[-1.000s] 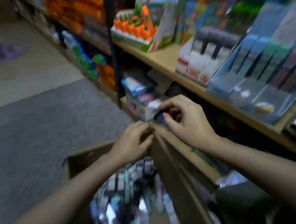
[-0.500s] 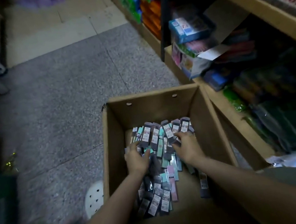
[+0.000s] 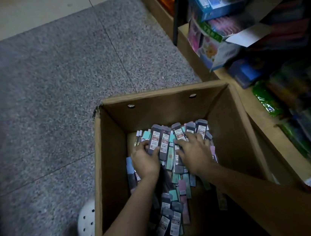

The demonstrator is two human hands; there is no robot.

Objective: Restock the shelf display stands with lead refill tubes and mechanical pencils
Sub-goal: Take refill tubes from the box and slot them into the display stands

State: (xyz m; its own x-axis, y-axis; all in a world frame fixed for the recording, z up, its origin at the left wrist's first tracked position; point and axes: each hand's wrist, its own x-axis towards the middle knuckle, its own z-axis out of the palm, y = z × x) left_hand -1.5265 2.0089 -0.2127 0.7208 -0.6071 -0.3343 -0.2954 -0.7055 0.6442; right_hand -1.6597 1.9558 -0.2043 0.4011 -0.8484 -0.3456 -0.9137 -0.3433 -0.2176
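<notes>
- Cardboard box [image 3: 115,162], on floor: holds loose lead refill tubes [image 3: 180,190].
- Left hand [image 3: 145,161]: inside box, grasping dark tubes.
- Right hand [image 3: 193,152]: inside box, fingers spread, pressing the pile.
- Step: gathering stock; next, probably lift a secure handful out of box.

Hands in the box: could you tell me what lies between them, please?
In the head view, dark and mint lead refill tubes fill the gap between the left hand and right hand.
</notes>
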